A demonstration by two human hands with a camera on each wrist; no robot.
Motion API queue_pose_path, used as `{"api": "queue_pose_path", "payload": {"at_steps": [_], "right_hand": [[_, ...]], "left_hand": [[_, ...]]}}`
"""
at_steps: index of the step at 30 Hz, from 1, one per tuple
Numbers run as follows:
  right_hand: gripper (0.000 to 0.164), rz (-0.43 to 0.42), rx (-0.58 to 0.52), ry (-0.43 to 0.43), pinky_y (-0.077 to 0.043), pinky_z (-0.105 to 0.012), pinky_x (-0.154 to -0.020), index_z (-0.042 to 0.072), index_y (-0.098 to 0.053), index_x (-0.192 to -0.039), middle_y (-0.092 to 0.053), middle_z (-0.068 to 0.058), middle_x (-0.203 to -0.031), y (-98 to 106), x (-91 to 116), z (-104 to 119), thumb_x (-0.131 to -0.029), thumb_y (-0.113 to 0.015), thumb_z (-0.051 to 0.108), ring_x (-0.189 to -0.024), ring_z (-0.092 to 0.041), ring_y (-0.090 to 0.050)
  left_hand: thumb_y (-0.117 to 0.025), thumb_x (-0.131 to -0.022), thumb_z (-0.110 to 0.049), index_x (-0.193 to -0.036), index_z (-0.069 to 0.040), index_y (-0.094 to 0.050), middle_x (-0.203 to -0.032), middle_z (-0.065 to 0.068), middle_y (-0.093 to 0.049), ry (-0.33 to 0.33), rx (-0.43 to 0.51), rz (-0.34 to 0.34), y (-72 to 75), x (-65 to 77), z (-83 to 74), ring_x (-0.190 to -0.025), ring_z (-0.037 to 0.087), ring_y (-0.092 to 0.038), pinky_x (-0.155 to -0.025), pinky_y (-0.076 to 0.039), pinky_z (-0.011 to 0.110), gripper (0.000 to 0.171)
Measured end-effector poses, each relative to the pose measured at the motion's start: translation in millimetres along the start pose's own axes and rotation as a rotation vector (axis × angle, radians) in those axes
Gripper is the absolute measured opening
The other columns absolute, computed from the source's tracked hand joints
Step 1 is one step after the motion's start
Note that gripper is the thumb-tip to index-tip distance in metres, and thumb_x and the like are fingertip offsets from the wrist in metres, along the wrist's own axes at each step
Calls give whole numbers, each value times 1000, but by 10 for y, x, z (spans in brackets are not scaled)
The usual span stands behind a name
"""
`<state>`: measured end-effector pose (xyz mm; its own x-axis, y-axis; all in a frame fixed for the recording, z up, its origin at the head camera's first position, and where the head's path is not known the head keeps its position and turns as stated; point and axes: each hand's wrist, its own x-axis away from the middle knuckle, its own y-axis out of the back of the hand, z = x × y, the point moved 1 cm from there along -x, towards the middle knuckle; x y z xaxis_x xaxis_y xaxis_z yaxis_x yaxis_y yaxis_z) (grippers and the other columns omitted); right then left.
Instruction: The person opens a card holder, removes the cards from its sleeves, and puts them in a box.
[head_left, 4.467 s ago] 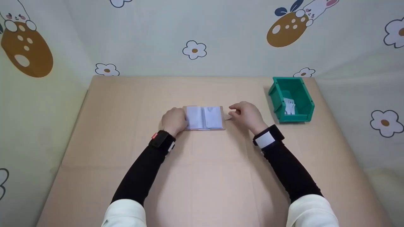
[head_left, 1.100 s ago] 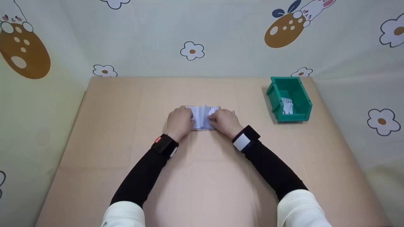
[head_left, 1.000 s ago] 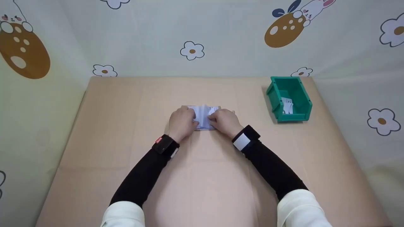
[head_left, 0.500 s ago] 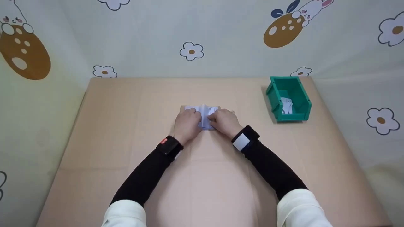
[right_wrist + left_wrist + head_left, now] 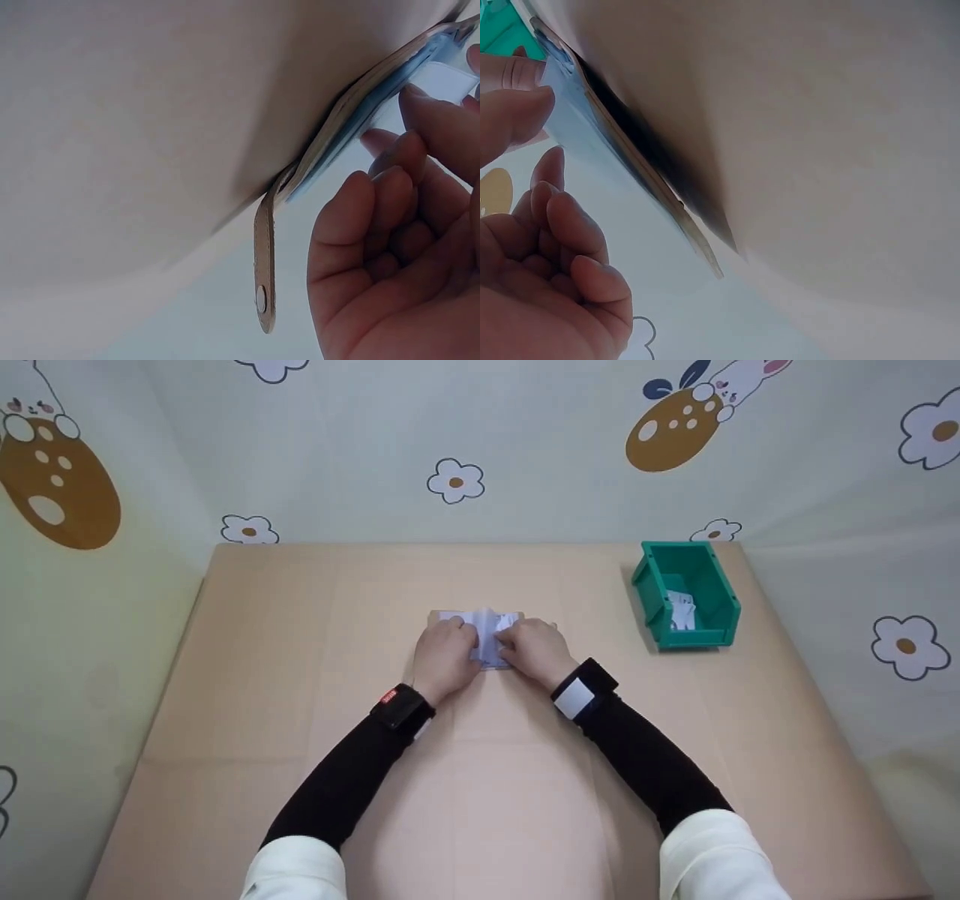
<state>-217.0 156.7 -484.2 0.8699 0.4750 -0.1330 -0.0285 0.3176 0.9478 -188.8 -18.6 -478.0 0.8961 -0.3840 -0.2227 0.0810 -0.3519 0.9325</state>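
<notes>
Small printed marks show on white slips in a green bin at the upper right of the frame, and a red tag sits on the left black wristband; any lettering on either is too small to read. The right black wristband carries a plain pale patch.

Near the centre, a small brown card holder with clear pockets lies spread on the tan bench. Two forearms in black sleeves reach up from the lower edge and angle inward. The left hand and right hand face each other over the holder, fingers narrow and pinching at its pockets; whether a loose card is between them, I cannot tell. In both wrist views the lower fingers curl toward the palm.

The hands cover much of the holder from above. Its strap, with a metal snap, hangs out in the right wrist view. The bin stands well apart from the hands. Behind, a pale backdrop bears flowers and rabbits.
</notes>
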Motion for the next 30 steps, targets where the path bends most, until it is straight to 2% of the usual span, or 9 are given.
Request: {"api": "queue_pose_path", "payload": {"at_steps": [3,10,17,20,24,30], "right_hand": [[21,-7,13,-12,-43,-41,-57,11,-59,-67,-53,-2,-62,4,4,-6,-84,-73,11,-63,-24,-52],[23,-8,47,-34,-47,-43,-60,10,-61,-69,-56,-4,-64,-2,19,-7,-85,-75,18,-67,-27,-57],[12,1,46,-73,-50,-47,-66,11,-69,-79,-62,-6,-74,3,29,3,-84,-76,19,-79,-30,-63],[11,16,42,-81,-50,-47,-68,9,-71,-83,-65,-8,-77,13,27,7,-85,-75,19,-81,-31,-63],[12,30,54,-73,-51,-46,-70,8,-72,-86,-67,-9,-81,20,21,8,-86,-75,20,-82,-31,-64],[13,43,60,-68,-51,-46,-69,8,-70,-83,-67,-8,-81,25,15,8,-87,-73,20,-81,-30,-64]], "left_hand": [[-77,-76,-17,-87,-5,-66,-86,7,-58,11,0,-2,-5,7,3,-81,27,-56,-73,-46,43,19],[-72,-77,-16,-82,-5,-63,-81,8,-57,22,-17,-51,-18,41,10,-76,28,-56,-69,-47,44,16],[-69,-81,-19,-83,-2,-62,-80,9,-56,66,-19,-57,26,76,6,-76,28,-56,-69,-46,44,18],[-67,-84,-19,-80,-2,-61,-79,9,-56,107,-11,-57,75,79,15,-76,30,-56,-69,-46,44,19],[-66,-84,-18,-71,-6,-59,-75,7,-56,194,44,-53,150,84,51,-72,29,-57,-66,-46,44,19],[-62,-86,-14,-60,-10,-54,-65,3,-51,302,147,-1,212,86,135,-62,23,-52,-56,-42,39,27]]}}
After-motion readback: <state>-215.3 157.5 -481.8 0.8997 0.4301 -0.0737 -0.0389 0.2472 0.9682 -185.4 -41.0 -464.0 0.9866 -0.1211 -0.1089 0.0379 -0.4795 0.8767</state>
